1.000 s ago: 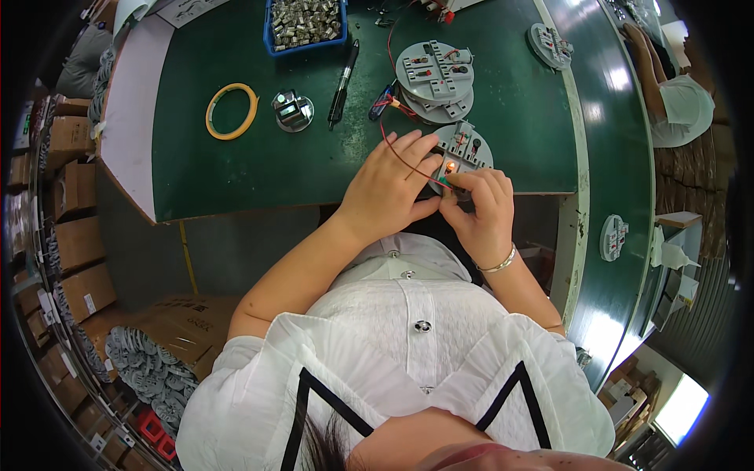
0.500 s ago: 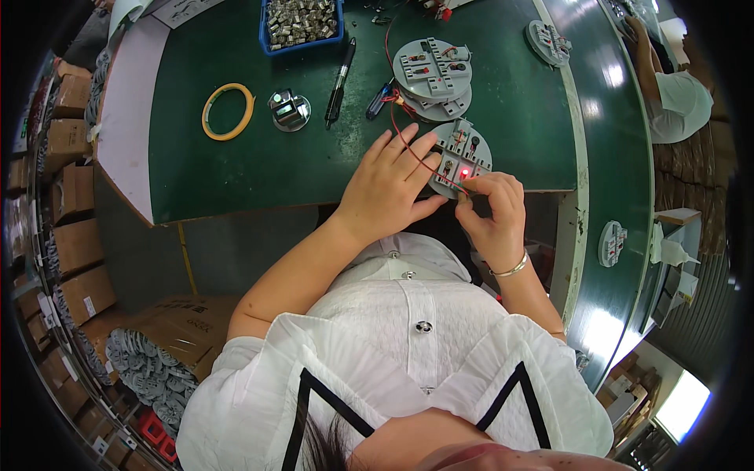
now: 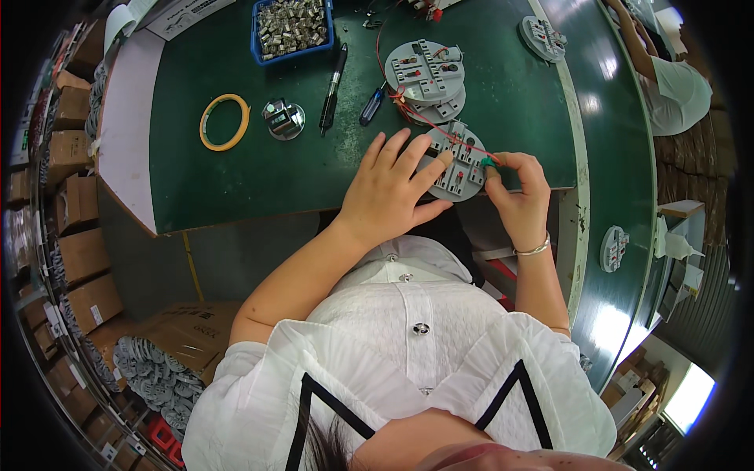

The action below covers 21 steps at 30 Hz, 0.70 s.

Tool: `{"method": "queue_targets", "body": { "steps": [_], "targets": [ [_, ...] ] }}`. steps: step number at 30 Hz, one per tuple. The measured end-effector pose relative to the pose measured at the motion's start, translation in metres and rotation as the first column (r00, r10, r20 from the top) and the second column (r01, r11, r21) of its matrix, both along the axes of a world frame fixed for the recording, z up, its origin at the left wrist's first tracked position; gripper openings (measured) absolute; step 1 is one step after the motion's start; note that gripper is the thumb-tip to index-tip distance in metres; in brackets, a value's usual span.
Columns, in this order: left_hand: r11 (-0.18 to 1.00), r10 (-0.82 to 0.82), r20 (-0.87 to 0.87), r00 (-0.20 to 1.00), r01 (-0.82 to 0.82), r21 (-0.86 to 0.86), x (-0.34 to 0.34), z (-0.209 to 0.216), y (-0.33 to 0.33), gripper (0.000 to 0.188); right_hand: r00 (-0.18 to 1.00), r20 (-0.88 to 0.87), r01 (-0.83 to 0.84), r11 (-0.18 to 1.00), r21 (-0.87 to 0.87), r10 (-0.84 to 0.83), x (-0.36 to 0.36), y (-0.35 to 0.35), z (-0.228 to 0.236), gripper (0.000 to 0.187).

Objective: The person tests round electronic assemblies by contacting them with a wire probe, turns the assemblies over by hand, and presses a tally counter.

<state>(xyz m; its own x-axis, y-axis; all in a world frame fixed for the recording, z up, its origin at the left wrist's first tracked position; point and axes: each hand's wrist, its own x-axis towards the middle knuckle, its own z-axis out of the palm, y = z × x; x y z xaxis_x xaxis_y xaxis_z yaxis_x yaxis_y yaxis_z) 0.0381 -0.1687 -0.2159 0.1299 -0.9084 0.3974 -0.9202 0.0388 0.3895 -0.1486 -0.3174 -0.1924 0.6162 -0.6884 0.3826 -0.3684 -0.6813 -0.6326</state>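
A round grey plastic disc (image 3: 462, 182) with slots and small fitted parts lies at the table's near edge. My left hand (image 3: 393, 182) rests against its left side with the fingers spread. The index fingertip is on top of the disc and the thumb by its near rim. At the right rim, my right hand (image 3: 520, 188) pinches a small green-ended probe (image 3: 488, 162) between thumb and finger. Thin red wires (image 3: 452, 139) run from it across the disc to the far side. Whether the probe's tip touches the disc is hidden by my fingers.
Beyond the disc is a stack of similar discs (image 3: 424, 71), with a blue-handled screwdriver (image 3: 372, 105) beside it. Farther left are a black pen (image 3: 334, 90), a shiny metal fitting (image 3: 283, 119), a yellow tape roll (image 3: 225, 122) and a blue bin (image 3: 294, 60) of metal parts. More discs lie right.
My right hand has moved right and slightly away from me with the green-ended probe, to the disc's rim. The red light on the disc has gone out. My left hand has stayed nearly still.
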Motion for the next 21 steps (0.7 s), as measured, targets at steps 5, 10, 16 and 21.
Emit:
{"method": "queue_targets", "body": {
  "steps": [5,10,16,21],
  "targets": [
    [1.000,0.006,-0.002,1.000,-0.006,-0.014,0.000,0.001,0.000,0.068,0.994,-0.070,-0.089,0.985,-0.148,0.079,0.004,0.000,0.004,0.022],
    [1.000,0.011,0.004,1.000,-0.011,-0.008,0.000,0.001,0.000,0.067,0.988,-0.092,-0.137,0.981,-0.137,0.125,0.004,-0.005,0.010,0.024],
    [1.000,0.007,0.000,1.000,-0.007,-0.013,-0.001,0.000,0.001,0.066,0.985,-0.060,-0.162,0.986,-0.041,0.159,-0.004,0.008,0.008,0.028],
    [1.000,0.012,0.016,1.000,-0.012,-0.007,-0.001,0.001,0.001,0.066,0.985,-0.084,-0.159,0.977,-0.139,0.149,-0.004,0.011,0.005,0.028]
  ]
}}
